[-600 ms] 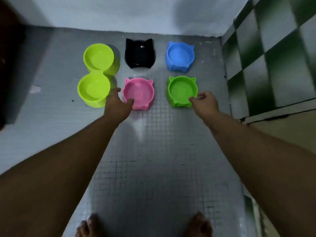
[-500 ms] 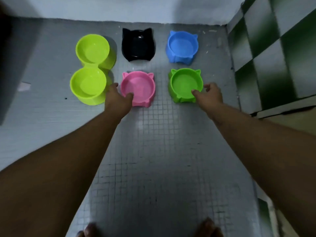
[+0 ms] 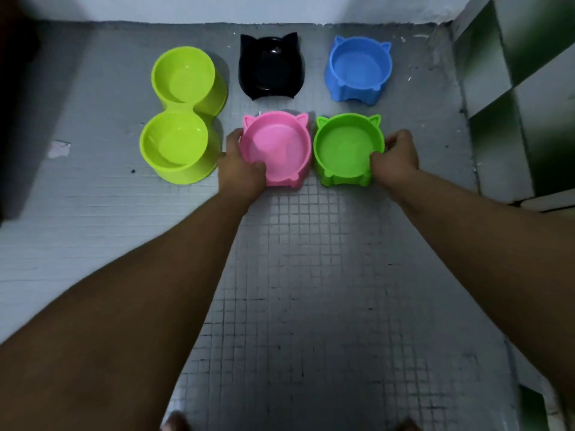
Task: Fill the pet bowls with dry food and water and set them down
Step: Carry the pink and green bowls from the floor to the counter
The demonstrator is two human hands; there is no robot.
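On the tiled floor [image 3: 311,275], hands grip pink bowl [image 3: 277,150] and green bowl [image 3: 347,149]

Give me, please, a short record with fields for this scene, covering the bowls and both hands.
surface: tiled floor
back row: black bowl, with blue bowl to its right
front row: pink bowl and green bowl, close side by side
far left: lime double bowl
left hand: grips the pink bowl's near-left rim
right hand: grips the green bowl's right rim
contents: no dry food visible in any bowl; whether any holds water cannot be told
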